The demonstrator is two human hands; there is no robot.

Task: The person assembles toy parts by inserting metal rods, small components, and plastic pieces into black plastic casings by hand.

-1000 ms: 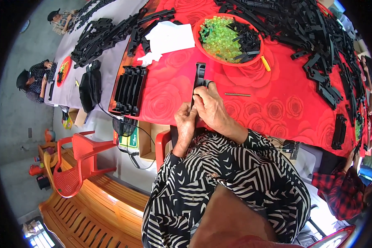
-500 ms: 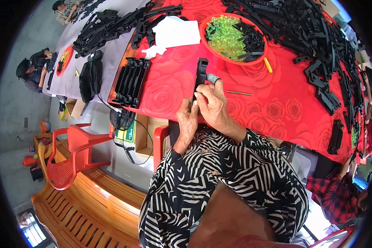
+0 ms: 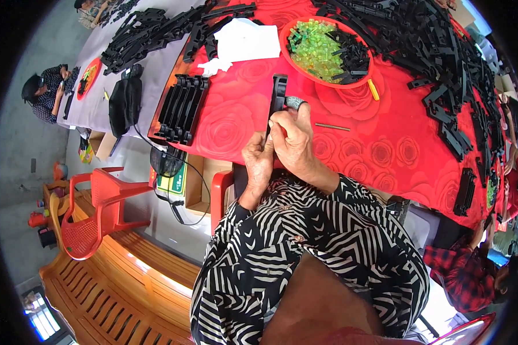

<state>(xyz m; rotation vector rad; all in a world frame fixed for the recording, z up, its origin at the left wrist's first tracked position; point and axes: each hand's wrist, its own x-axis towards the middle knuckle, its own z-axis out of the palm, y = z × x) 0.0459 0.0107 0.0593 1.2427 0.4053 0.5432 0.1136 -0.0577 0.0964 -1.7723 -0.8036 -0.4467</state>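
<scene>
A long black plastic part [image 3: 279, 92] stands lengthwise in front of me, over the near edge of the red tablecloth. My left hand [image 3: 258, 164] is closed around its lower end, thumb on top. My right hand [image 3: 293, 138] is closed against the part's middle, its thumb and bent fingers pressed on it. A grey wrap [image 3: 294, 102] covers one right finger beside the part. Whether a small piece sits between the fingertips is hidden. A thin metal rod [image 3: 332, 127] lies on the cloth to the right of my hands.
Beyond my hands stands a red basin [image 3: 369, 83] of green and black small pieces. Several similar black parts [image 3: 182, 109] lie lined up at left; large black heaps [image 3: 443, 86] cover the right. White paper [image 3: 247, 43] lies behind. A red chair [image 3: 106, 201] stands left; other people sit around.
Both hands stay on the black part, with the right hand's fingers shifted slightly left and down along it. The whole view has moved a little.
</scene>
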